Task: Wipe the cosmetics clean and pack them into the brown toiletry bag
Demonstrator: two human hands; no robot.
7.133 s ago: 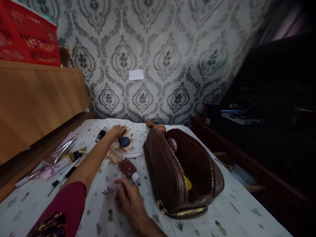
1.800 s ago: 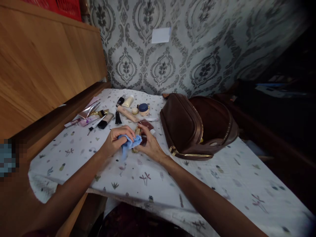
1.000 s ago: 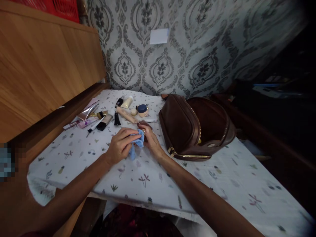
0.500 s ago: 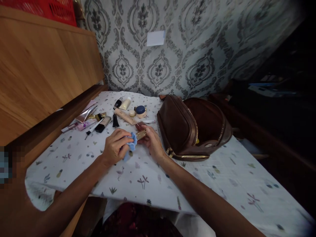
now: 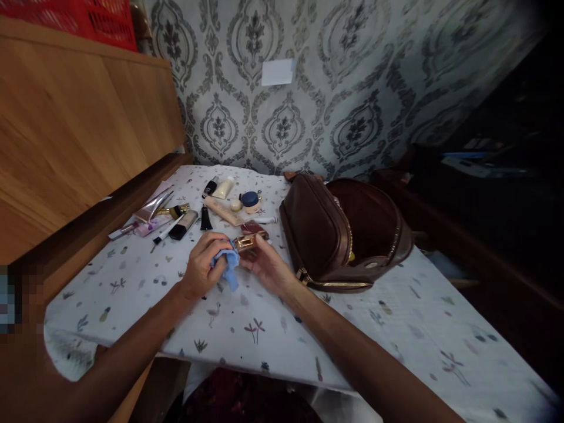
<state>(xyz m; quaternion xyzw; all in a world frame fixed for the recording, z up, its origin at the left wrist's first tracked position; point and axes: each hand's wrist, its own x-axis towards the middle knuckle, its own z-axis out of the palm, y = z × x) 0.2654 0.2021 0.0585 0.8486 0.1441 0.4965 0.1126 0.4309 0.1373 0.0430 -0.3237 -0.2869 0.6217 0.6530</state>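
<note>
Your left hand (image 5: 205,264) has its fingers closed on a crumpled light-blue fabric cloth (image 5: 230,261), which should be soft, almost weightless and easily bunched. Just right of it, between your hands and above the white patterned tablecloth (image 5: 282,352), lies a small glossy gold-and-brown oblong case (image 5: 247,241), its left end meeting the cloth; it looks stiff and fairly light, probably slippery on its shiny faces and maybe breakable if dropped, so pinch it by its long edges. Your right hand (image 5: 271,264) grips its right end between thumb and fingers, left of the open dark-brown leather-look bag (image 5: 308,235).
</note>
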